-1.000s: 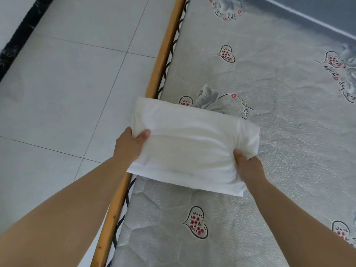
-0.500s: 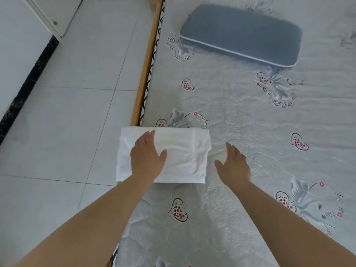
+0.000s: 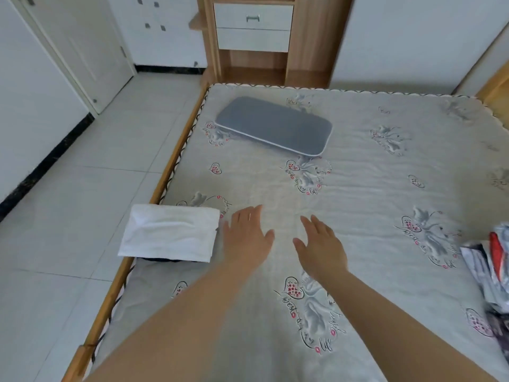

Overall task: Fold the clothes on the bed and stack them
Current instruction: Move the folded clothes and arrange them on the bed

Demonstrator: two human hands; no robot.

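Observation:
A folded white garment (image 3: 169, 233) lies at the left edge of the bed (image 3: 358, 205), partly over the wooden rail, with something dark showing under its near edge. My left hand (image 3: 246, 235) hovers just right of it, fingers straight, holding nothing. My right hand (image 3: 319, 245) is beside the left one over the bare sheet, fingers spread, also holding nothing. A crumpled heap of unfolded clothes (image 3: 493, 271), grey with red, sits at the right edge of the view.
A grey flat pillow (image 3: 275, 125) lies toward the head of the bed. A wooden bedside unit with white drawers (image 3: 253, 26) stands beyond it. Tiled floor (image 3: 82, 188) and a white door (image 3: 82, 51) are on the left.
Both hands folded the white garment in half and set it on the bed's left edge. My left hand has lifted off it and both hands have moved right as the view rose.

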